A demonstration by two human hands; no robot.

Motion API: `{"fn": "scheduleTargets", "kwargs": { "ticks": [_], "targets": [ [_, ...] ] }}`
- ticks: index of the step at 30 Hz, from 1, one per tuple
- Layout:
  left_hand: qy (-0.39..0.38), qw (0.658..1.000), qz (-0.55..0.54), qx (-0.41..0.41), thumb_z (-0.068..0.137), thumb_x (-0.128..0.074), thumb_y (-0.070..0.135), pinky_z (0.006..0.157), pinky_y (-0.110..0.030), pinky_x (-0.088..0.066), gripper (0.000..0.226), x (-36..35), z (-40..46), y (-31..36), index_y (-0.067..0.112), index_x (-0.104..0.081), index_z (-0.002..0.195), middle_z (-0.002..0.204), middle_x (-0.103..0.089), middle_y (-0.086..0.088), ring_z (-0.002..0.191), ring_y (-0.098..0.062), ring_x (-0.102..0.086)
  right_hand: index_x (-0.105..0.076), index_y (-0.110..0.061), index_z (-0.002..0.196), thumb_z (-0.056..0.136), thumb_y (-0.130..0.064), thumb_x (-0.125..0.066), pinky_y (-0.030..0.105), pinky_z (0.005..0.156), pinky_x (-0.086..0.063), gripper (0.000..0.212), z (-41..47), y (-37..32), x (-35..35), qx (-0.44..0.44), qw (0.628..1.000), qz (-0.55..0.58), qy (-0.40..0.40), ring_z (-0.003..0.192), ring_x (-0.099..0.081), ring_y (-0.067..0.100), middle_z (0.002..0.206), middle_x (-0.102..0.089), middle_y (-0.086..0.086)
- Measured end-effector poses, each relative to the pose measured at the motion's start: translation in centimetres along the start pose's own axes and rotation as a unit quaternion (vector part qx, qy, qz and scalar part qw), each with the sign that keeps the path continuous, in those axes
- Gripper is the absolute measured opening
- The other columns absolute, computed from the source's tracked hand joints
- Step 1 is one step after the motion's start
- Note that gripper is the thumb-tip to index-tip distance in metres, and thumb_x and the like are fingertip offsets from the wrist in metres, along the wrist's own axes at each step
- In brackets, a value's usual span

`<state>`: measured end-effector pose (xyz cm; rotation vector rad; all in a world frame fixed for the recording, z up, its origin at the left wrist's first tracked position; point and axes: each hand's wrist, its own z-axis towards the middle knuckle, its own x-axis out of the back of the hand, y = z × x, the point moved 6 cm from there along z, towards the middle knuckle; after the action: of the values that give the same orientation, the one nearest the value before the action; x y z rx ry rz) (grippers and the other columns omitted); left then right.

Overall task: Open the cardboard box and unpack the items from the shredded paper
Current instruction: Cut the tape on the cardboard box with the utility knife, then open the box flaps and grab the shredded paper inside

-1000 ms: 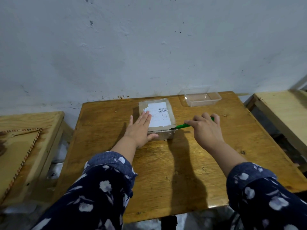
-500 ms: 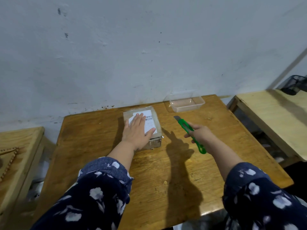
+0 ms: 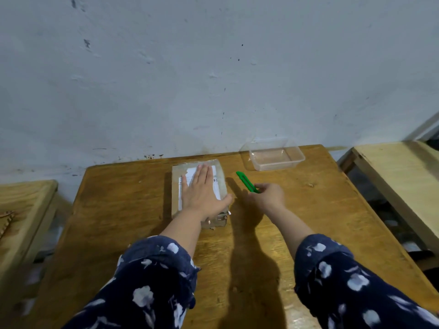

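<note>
A small taped cardboard box [image 3: 220, 178] with a white shipping label lies closed on the wooden table [image 3: 308, 210]. My left hand [image 3: 202, 191] presses flat on its top, fingers straight, thumb at the box's right edge. Just right of the box, my right hand [image 3: 269, 197] grips a green utility knife [image 3: 245, 181], whose tip points away toward the wall. The knife is off the box. No shredded paper or contents show.
A clear plastic container [image 3: 273, 155] stands at the table's back right near the wall. A second wooden table [image 3: 399, 167] is at the right and another wooden surface [image 3: 21, 205] at the left, with gaps between.
My right hand drew the knife away from the box's front edge and now holds it beside the box, further back. My left hand slid further up onto the label.
</note>
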<state>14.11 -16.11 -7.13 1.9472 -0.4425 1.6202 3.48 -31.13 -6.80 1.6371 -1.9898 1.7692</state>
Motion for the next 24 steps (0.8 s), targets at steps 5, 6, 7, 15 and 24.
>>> {"fn": "scheduleTargets", "kwargs": {
  "ticks": [5,6,7,15,24],
  "targets": [
    [0.019,0.999,0.026,-0.008,0.083,-0.022,0.077,0.118,-0.049,0.008,0.095,0.0,-0.1,-3.5,0.02,0.01,0.152,0.16,0.019,0.007,0.145,-0.009,0.019,-0.057,-0.014,0.127,0.087,-0.027,-0.065,0.026,0.065,-0.046,0.042,3.6,-2.3,-4.1,0.038,0.998,-0.042,0.007,0.088,-0.061,0.017,0.116,-0.065,0.008],
    [0.022,0.999,0.028,-0.014,0.083,-0.02,0.078,0.118,-0.048,0.01,0.095,0.0,-0.2,-3.7,0.021,0.011,0.152,0.159,0.021,0.008,0.144,-0.008,0.021,-0.057,-0.013,0.125,0.087,-0.028,-0.065,0.028,0.069,-0.048,0.042,4.5,-2.7,-4.8,0.038,0.998,-0.041,0.013,0.091,-0.062,0.018,0.118,-0.064,0.009],
    [0.026,0.999,0.028,-0.017,0.082,-0.019,0.079,0.118,-0.046,0.011,0.095,0.0,-0.3,-3.8,0.022,0.012,0.152,0.158,0.022,0.009,0.143,-0.007,0.023,-0.058,-0.012,0.123,0.086,-0.031,-0.065,0.031,0.074,-0.052,0.041,5.3,-3.0,-5.5,0.041,0.998,-0.045,0.023,0.094,-0.062,0.02,0.12,-0.062,0.01],
    [0.037,0.999,0.027,-0.016,0.083,-0.023,0.076,0.118,-0.045,0.012,0.093,0.2,-0.3,-3.8,0.023,0.012,0.152,0.157,0.022,0.011,0.143,-0.004,0.022,-0.054,-0.017,0.127,0.086,-0.042,-0.061,0.041,0.096,-0.044,0.048,7.5,-5.3,-6.8,0.108,0.97,-0.185,0.111,0.117,-0.049,0.028,0.127,-0.054,0.008],
    [-0.009,0.999,0.015,-0.031,0.085,-0.032,0.072,0.117,-0.047,0.014,0.094,0.5,-0.6,-3.6,0.022,0.008,0.152,0.16,0.017,0.008,0.144,-0.006,0.02,-0.065,-0.019,0.118,0.096,-0.018,-0.049,0.03,0.103,-0.041,0.028,4.7,-9.2,-9.6,0.174,0.965,0.107,-0.164,0.121,-0.052,0.015,0.129,-0.061,0.0]
  ]
}}
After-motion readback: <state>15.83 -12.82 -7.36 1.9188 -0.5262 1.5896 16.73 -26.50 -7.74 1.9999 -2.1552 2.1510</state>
